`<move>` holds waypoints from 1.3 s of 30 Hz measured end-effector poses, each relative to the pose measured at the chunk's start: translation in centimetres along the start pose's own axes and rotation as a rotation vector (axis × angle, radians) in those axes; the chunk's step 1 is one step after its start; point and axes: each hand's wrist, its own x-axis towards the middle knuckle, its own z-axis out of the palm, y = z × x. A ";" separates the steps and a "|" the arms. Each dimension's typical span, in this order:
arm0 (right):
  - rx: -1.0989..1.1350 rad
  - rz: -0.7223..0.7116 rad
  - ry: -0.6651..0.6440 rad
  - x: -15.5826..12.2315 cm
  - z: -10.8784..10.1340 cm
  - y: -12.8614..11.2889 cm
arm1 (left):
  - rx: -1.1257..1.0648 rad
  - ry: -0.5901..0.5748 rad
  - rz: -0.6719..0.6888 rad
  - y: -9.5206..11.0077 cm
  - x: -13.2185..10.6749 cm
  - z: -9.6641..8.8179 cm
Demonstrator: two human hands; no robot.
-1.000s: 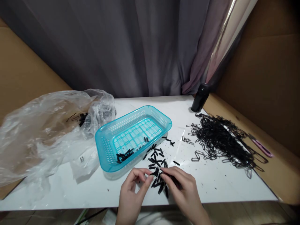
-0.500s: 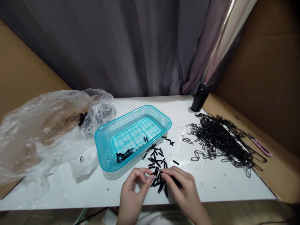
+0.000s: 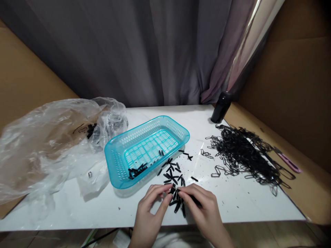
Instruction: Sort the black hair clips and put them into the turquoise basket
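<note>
Slim black pieces (image 3: pixel 177 207) heaped up front: right hand (image 3: pixel 206 206) looks closed on some, left hand (image 3: pixel 149 212) pinched close, can't tell if gripping. Early days, I reckon: plenty loose on the glossy white table (image 3: pixel 240 206), small bunch in the turquoise plastic basket (image 3: pixel 116 169).

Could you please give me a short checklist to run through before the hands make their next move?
1. Blue basket standing on the table, open side up: ok.
2. Left hand gripping a single piece: cannot tell; its fingertips are among small black pieces.
3. Right hand free of extra pieces: cannot tell; something dark shows beneath its fingers.
4. All small black pieces inside the basket: not ok; many lie loose on the table.
5. Pink-handled tool away from both hands: ok, at the far right.
6. Plastic bag away from both hands: ok, at the left.
</note>
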 end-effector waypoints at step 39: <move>-0.332 -0.299 0.096 0.1 0.9 0.8 | 0.067 0.074 0.021 -0.9 -0.2 0.2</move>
